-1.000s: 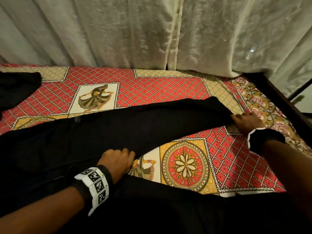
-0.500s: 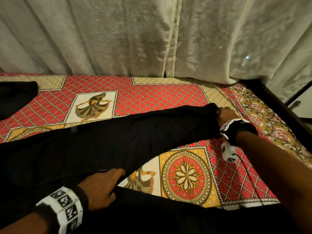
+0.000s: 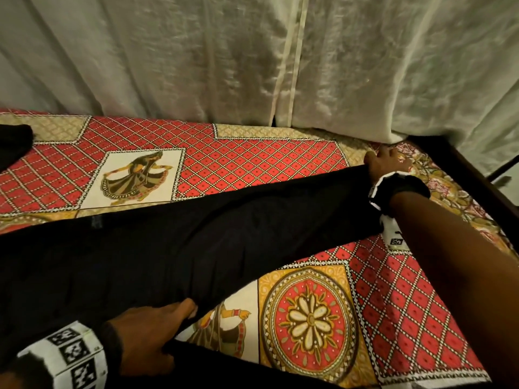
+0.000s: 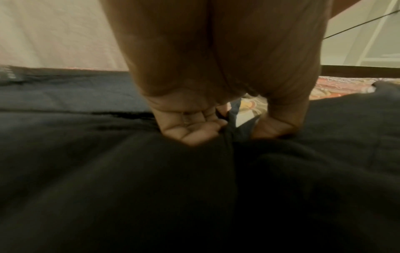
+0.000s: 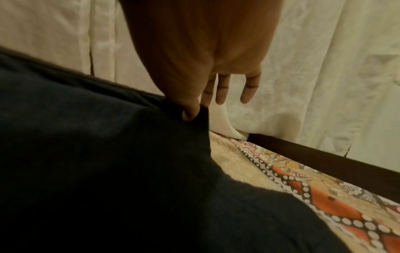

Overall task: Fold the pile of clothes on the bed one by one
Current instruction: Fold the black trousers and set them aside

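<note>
A pair of black trousers (image 3: 224, 234) lies spread across the patterned bed sheet (image 3: 252, 167), one leg stretched toward the far right corner. My right hand (image 3: 384, 164) holds that leg's end; in the right wrist view the thumb (image 5: 190, 113) pinches the hem (image 5: 203, 119) while the other fingers hang straight. My left hand (image 3: 157, 327) sits at the near side where the two legs meet. In the left wrist view its curled fingers (image 4: 194, 130) and thumb (image 4: 272, 126) bunch the dark cloth (image 4: 151, 188) between them.
Another black garment (image 3: 14, 144) lies at the far left edge of the bed. A white curtain (image 3: 252, 66) hangs along the far side. A dark bed frame rail (image 3: 477, 181) runs down the right side, close to my right hand.
My right hand has carried the leg's end farther back and to the right, drawing the leg out straight. My left hand slid back toward me along the cloth.
</note>
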